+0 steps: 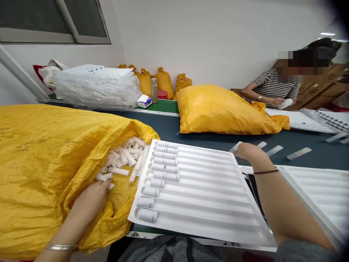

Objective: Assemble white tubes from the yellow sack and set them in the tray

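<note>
My left hand (94, 194) reaches into the open mouth of a big yellow woven sack (40, 163), fingers curled on white tubes (105, 177) from the loose pile (124, 156) inside. A white moulded tray (207, 196) with long grooves lies in front of me; several white tubes (165, 160) sit at the left ends of its grooves. My right hand (247, 151) rests on the tray's far right corner, fingers closed on its edge, a white cot on one fingertip.
A second grooved tray (321, 193) lies at the right. Another yellow sack (223, 109) lies across the dark belt (313, 153), with flat pale strips (298, 153) near it. A seated person in a striped top (272, 87) works at the far right. Clear bagged trays (95, 87) sit at the back left.
</note>
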`<control>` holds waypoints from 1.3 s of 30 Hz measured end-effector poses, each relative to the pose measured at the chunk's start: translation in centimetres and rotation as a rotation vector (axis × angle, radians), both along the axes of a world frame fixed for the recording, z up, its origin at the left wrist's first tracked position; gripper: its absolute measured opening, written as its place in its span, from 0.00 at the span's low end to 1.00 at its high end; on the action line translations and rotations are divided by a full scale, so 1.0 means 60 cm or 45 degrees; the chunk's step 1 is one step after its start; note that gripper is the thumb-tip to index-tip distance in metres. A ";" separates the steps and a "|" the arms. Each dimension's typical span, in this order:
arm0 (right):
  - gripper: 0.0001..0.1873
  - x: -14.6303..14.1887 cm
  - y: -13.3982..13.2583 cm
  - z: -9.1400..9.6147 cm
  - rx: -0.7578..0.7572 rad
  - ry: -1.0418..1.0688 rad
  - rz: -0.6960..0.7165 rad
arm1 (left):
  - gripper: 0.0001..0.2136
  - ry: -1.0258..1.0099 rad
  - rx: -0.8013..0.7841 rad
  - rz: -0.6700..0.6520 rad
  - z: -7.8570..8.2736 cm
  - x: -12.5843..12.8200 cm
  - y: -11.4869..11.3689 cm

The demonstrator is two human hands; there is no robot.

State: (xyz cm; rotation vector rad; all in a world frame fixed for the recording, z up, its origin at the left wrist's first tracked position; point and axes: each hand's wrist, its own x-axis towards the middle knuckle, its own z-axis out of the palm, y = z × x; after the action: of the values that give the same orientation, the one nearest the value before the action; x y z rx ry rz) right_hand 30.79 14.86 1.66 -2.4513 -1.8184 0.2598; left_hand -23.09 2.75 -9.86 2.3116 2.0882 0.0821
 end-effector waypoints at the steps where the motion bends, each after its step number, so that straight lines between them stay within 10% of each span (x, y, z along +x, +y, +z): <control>1: 0.06 -0.034 -0.014 0.004 -0.028 0.036 0.121 | 0.17 -0.009 0.045 -0.028 0.003 0.009 0.003; 5: 0.13 -0.198 -0.091 -0.029 -0.075 0.266 0.910 | 0.14 -0.326 0.359 -0.180 0.039 0.071 0.019; 8: 0.11 -0.279 -0.130 -0.076 -0.059 0.234 1.171 | 0.11 -0.693 0.524 -0.291 0.075 0.122 0.018; 14: 0.12 -0.290 -0.139 -0.086 0.120 0.239 1.015 | 0.13 -1.003 0.555 -0.452 0.115 0.171 -0.010; 20: 0.10 -0.291 -0.166 -0.025 0.308 1.043 1.163 | 0.15 -0.758 0.653 -0.605 0.127 0.194 -0.015; 26: 0.17 -0.289 -0.177 0.003 0.567 0.821 1.518 | 0.21 -0.718 0.700 -0.718 0.142 0.217 -0.021; 32: 0.20 -0.272 -0.176 0.012 0.799 0.793 1.422 | 0.24 -0.911 0.422 -0.478 0.160 0.203 -0.023; 39: 0.16 -0.255 -0.172 0.002 0.625 0.839 1.356 | 0.14 -1.039 0.409 -0.559 0.162 0.198 -0.030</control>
State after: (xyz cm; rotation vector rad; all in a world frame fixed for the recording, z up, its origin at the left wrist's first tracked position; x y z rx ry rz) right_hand 15.48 4.53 1.78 -0.7716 -2.2406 0.5037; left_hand -11.23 0.97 -0.12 2.2436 1.2127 1.1811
